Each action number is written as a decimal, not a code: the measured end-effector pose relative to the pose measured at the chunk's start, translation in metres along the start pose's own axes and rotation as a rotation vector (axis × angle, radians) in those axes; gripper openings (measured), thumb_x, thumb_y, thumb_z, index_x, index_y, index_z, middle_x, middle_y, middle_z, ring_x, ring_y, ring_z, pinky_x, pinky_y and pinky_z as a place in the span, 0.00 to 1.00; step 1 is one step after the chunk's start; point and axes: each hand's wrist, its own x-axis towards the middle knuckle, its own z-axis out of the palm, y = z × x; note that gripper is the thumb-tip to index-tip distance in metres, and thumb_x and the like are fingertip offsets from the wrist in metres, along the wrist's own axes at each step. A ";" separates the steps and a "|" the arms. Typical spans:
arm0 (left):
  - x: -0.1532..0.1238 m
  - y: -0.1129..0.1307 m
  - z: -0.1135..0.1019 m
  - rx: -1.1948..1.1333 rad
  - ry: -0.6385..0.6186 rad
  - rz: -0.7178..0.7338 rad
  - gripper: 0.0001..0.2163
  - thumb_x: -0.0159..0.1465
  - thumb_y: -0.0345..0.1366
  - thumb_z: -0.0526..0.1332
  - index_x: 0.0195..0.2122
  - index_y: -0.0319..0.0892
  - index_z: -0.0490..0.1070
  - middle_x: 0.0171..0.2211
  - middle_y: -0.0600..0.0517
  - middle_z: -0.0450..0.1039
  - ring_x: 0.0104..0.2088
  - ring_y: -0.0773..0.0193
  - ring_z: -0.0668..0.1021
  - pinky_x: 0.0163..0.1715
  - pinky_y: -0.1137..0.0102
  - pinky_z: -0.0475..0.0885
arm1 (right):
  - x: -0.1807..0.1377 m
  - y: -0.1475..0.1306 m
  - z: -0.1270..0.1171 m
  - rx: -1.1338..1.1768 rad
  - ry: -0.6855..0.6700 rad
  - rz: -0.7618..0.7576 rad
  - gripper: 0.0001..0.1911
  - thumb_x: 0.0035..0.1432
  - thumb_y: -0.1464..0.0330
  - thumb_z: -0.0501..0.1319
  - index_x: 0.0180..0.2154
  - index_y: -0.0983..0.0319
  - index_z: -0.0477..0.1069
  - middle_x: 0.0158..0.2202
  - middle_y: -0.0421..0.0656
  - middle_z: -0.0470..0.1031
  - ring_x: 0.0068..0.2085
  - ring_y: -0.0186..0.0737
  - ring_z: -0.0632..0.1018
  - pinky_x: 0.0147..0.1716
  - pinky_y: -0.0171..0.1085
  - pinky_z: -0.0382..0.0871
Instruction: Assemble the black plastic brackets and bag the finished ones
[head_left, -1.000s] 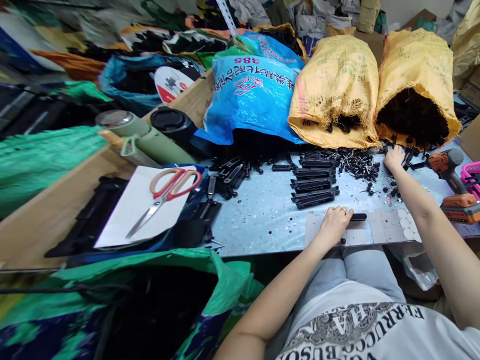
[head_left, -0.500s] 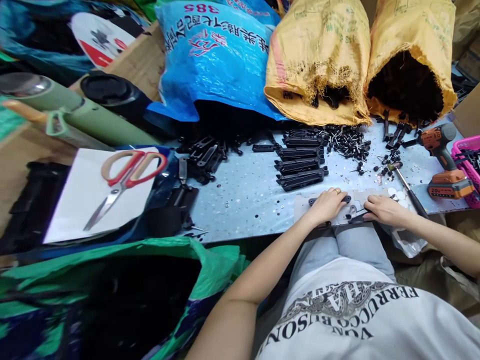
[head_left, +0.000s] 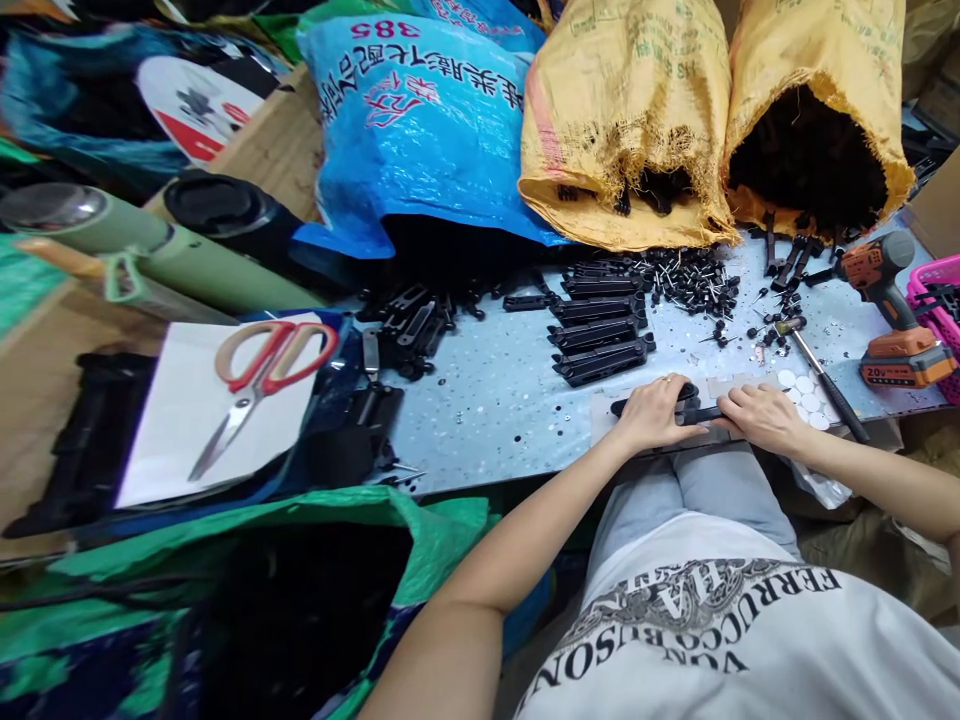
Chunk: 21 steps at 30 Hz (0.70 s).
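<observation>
My left hand [head_left: 658, 412] is closed over a long black plastic part [head_left: 686, 392] at the bench's front edge, its fingers hiding most of the part. From the right, my right hand [head_left: 761, 416] pinches a slim black plastic piece [head_left: 705, 414]. That piece reaches across to the left hand and overlaps or touches the part there; the exact contact is hidden. Just beyond the left hand lies a row of several black assembled parts [head_left: 604, 358]. White round discs [head_left: 806, 392] sit beside my right hand, with a hammer [head_left: 829, 385] next to them.
Black-headed pins [head_left: 694, 285] are heaped at the back. An orange cordless drill [head_left: 892, 310] stands right, near a pink basket [head_left: 934, 300]. A blue sack [head_left: 427, 130] and yellow sacks [head_left: 630, 110] line the rear. Scissors [head_left: 262, 380] lie left; a green sack [head_left: 442, 520] is in front.
My right hand has brought the slim black piece left and up against the part under my left hand. The white discs are more exposed. The view has shifted slightly.
</observation>
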 end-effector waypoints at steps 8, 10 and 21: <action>-0.009 -0.007 0.011 -0.037 0.199 0.091 0.23 0.56 0.53 0.60 0.44 0.40 0.65 0.39 0.45 0.73 0.40 0.55 0.77 0.37 0.65 0.69 | 0.012 0.005 -0.026 -0.054 -0.023 -0.092 0.19 0.68 0.61 0.41 0.42 0.62 0.66 0.36 0.48 0.71 0.36 0.41 0.70 0.31 0.38 0.50; -0.009 -0.008 0.014 -0.035 0.226 0.092 0.22 0.57 0.53 0.59 0.44 0.40 0.66 0.38 0.46 0.74 0.39 0.56 0.77 0.38 0.65 0.70 | 0.014 0.005 -0.032 -0.065 -0.029 -0.104 0.18 0.68 0.61 0.42 0.42 0.62 0.66 0.37 0.48 0.71 0.37 0.41 0.70 0.31 0.38 0.50; 0.032 0.007 0.004 0.009 -0.037 0.025 0.23 0.61 0.52 0.55 0.50 0.40 0.64 0.44 0.45 0.72 0.46 0.56 0.74 0.44 0.65 0.68 | 0.005 0.037 0.021 0.023 0.075 -0.019 0.20 0.65 0.55 0.47 0.36 0.63 0.69 0.33 0.45 0.73 0.36 0.40 0.70 0.33 0.37 0.53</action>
